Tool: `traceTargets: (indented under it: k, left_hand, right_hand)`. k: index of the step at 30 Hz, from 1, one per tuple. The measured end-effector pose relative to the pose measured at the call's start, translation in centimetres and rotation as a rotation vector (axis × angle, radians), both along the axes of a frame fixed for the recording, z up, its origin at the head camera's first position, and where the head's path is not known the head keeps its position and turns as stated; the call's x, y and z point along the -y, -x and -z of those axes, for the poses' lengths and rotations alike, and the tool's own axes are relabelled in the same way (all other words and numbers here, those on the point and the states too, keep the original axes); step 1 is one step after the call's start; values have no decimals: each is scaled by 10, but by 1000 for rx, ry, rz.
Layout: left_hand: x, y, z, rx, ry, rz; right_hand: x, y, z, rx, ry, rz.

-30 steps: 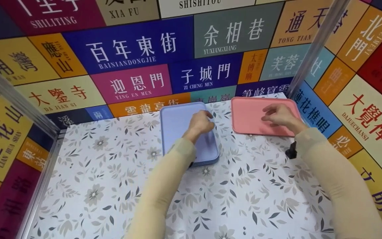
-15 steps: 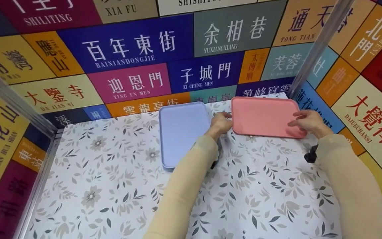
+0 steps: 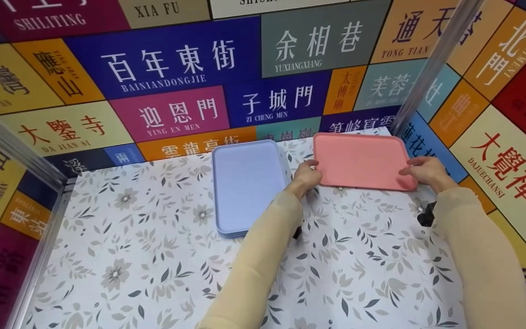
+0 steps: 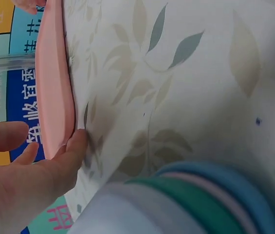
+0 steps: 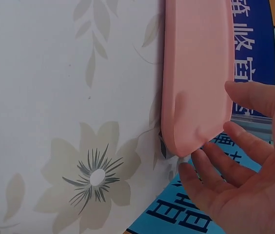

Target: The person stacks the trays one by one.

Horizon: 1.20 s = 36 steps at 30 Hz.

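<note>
A pink rectangular tray (image 3: 361,160) lies flat on the flowered tablecloth at the back right. At its left short edge, my left hand (image 3: 306,177) touches the rim; in the left wrist view the fingers (image 4: 79,144) meet the tray's lower edge while the thumb stands apart. My right hand (image 3: 429,171) is at the opposite short edge. In the right wrist view its fingers (image 5: 206,168) reach the tray's end, barely bent, with the thumb higher, by the rim. Left of the pink tray stands a stack of trays, light blue (image 3: 247,183) on top.
Edges of differently coloured trays, one green (image 4: 176,192), show in the stack in the left wrist view. White tablecloth (image 3: 153,269) with grey leaves covers the table. Printed sign panels (image 3: 167,66) wall in the back and sides, close behind both trays.
My left hand has moved right, off the light blue stack to the pink tray's left edge. My right hand has gone from above the pink tray to its right edge. The trays stay put.
</note>
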State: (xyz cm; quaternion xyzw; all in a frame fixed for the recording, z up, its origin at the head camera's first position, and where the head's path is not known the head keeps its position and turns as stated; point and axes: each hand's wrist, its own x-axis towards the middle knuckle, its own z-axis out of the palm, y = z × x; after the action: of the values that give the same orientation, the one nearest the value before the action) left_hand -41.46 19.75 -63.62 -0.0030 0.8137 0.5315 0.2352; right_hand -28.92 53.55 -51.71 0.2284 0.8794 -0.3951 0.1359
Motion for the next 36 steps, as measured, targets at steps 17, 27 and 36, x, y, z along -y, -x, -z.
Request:
traceTargets:
  k: [17,27,36]
  left_hand:
    - [32,-82,-106,45,-285,-201]
    - [51,-70,-98,108,-378,-137]
    - [70,-59,-106,181,-556,-75]
  right_hand:
    - [-14,-11,7,35,201,-49]
    - [-23,-19,-4,-6,621,3]
    - [-30,-28,-12,-86,863,30]
